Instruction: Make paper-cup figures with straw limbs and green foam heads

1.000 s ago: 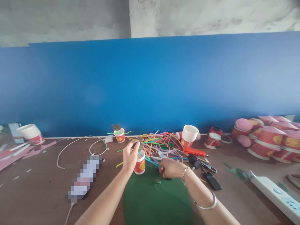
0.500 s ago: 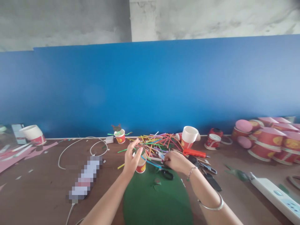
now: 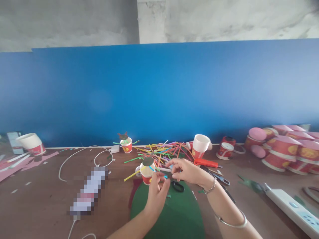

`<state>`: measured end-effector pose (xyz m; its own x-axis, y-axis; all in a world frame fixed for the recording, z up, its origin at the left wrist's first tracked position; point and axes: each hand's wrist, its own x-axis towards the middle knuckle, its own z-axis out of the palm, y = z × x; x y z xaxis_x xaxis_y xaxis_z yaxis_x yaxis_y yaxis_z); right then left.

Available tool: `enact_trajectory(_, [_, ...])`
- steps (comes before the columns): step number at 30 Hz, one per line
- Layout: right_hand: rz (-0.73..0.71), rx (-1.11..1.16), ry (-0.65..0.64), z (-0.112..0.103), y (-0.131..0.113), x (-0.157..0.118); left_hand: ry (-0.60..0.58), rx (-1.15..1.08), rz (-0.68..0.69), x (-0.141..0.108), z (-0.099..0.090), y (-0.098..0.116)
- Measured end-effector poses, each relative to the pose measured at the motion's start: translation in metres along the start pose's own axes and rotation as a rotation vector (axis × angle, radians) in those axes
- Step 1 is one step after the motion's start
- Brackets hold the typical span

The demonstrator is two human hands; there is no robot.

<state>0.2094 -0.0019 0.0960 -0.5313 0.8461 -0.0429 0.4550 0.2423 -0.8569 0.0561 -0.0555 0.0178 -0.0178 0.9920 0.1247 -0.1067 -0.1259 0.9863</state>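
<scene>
My left hand (image 3: 158, 189) is closed in a pinch on a thin blue strip (image 3: 151, 168), which runs from the top of a paper cup (image 3: 146, 179). This red and white cup stands upright, with a dark round piece (image 3: 148, 161) at its top and a yellow strip (image 3: 131, 175) sticking out to its left. My right hand (image 3: 188, 171) hovers just right of the left one, fingers curled but apart, with nothing visible between them. Below it lie black-handled scissors (image 3: 177, 187) on a green round sheet (image 3: 171, 212).
Behind the hands spreads a pile of coloured strips (image 3: 166, 151). A decorated cup (image 3: 127, 146), a white-topped cup (image 3: 200, 146) and an orange-red tool (image 3: 206, 163) stand or lie around it. Pink-topped cups (image 3: 281, 149) are stacked right, near a power strip (image 3: 291, 205). A phone (image 3: 88, 192) lies left.
My left hand has moved from the cup's side, down and right, and pinches the blue strip. My right hand has lifted from the pile edge and its fingers have parted.
</scene>
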Motion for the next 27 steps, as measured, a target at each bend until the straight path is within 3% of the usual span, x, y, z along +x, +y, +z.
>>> enact_trajectory(4, [0.023, -0.077, -0.064, 0.003, -0.003, -0.003, -0.061, -0.054, -0.103, 0.006, 0.001, -0.007])
enact_trajectory(6, [0.058, -0.093, -0.038, 0.001, 0.003, -0.001, -0.059, -0.040, -0.121, 0.006, -0.002, -0.009])
enact_trajectory(8, [0.104, -0.162, 0.088, -0.003, 0.011, 0.003, -0.059, -0.026, -0.132, 0.004, -0.004, -0.010])
enact_trajectory(12, [0.224, -0.510, 0.354, -0.012, 0.028, 0.010, -0.106, -0.042, -0.160, 0.002, -0.002, -0.012])
enact_trajectory(15, [0.331, -0.645, 0.361, -0.010, 0.035, 0.014, -0.109, -0.101, -0.178, 0.003, -0.002, -0.014])
enact_trajectory(21, [0.222, -0.788, 0.341, 0.012, 0.042, 0.022, -0.125, -0.138, -0.159, 0.005, -0.005, -0.018])
enact_trajectory(27, [0.337, -0.809, 0.415, 0.000, 0.039, 0.016, -0.134, -0.134, -0.195, 0.006, -0.004, -0.018])
